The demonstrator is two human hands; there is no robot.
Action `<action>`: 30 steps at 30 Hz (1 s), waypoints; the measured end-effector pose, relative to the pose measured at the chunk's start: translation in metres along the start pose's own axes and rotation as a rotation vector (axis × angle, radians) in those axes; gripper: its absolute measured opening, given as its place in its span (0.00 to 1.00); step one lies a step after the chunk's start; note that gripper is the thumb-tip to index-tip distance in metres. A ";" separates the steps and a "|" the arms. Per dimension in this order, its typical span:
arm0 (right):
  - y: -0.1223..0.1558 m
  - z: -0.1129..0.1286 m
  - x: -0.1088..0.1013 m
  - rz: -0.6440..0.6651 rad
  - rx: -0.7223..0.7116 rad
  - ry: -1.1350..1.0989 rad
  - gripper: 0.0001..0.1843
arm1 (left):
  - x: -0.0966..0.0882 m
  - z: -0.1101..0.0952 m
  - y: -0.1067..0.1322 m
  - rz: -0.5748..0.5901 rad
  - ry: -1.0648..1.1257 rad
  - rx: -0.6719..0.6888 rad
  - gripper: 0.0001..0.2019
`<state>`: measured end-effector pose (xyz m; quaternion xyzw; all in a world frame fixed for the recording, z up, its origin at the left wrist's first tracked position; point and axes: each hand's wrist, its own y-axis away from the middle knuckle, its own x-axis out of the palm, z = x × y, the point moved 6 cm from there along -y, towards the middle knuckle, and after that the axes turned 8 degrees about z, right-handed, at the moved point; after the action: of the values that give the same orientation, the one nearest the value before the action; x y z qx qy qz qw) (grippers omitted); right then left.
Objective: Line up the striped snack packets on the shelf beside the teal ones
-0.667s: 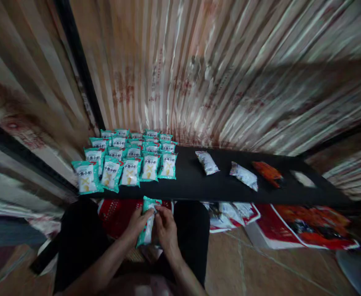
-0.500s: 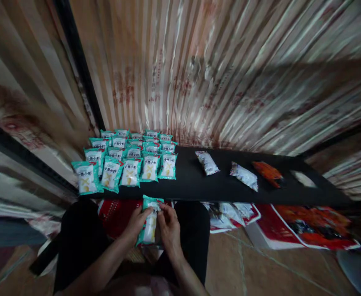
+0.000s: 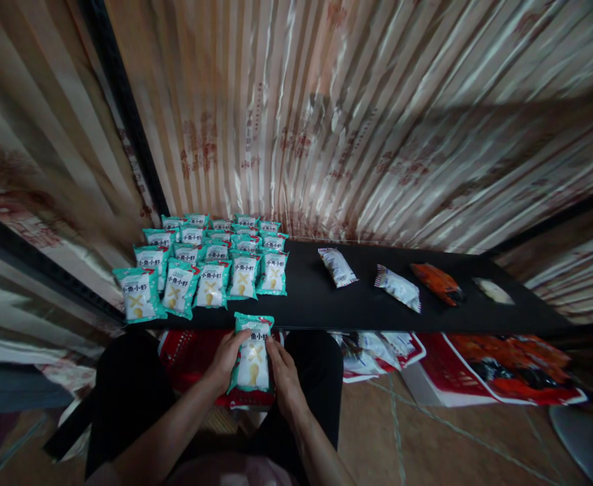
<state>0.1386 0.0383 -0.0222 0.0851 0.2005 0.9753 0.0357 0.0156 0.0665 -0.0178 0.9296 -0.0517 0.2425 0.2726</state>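
Note:
I hold one teal and white snack packet [image 3: 252,354] flat in front of me, just below the front edge of a black shelf [image 3: 357,304]. My left hand [image 3: 227,359] grips its left side and my right hand [image 3: 283,370] grips its right side, fingers closed on the edges. On the left end of the shelf stand several rows of the same teal packets [image 3: 205,260], upright and overlapping, close above my hands.
Further right on the shelf lie two white packets [image 3: 338,266] [image 3: 398,287], an orange packet [image 3: 437,283] and a pale one [image 3: 494,291]. A striped curtain [image 3: 357,121] hangs behind. Red cartons [image 3: 499,371] sit on the tiled floor, and a red box [image 3: 190,354] is by my knees.
The packet has been turned from edge-on to face-up and raised a little towards the shelf; my hands have spread to its two sides.

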 end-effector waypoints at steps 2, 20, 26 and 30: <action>0.002 0.002 0.003 0.032 0.043 -0.054 0.30 | 0.000 -0.002 -0.002 -0.020 -0.009 0.012 0.16; -0.013 -0.001 -0.009 0.040 -0.034 -0.127 0.28 | 0.007 -0.001 -0.018 0.094 -0.131 0.089 0.21; -0.019 0.012 -0.021 -0.052 -0.070 -0.049 0.29 | 0.007 0.004 -0.016 0.151 -0.160 0.065 0.25; -0.024 0.014 -0.026 -0.077 -0.082 -0.028 0.29 | 0.011 0.006 -0.012 0.202 -0.167 0.068 0.26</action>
<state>0.1672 0.0628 -0.0225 0.0897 0.1631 0.9793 0.0793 0.0310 0.0738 -0.0228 0.9454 -0.1591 0.1921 0.2098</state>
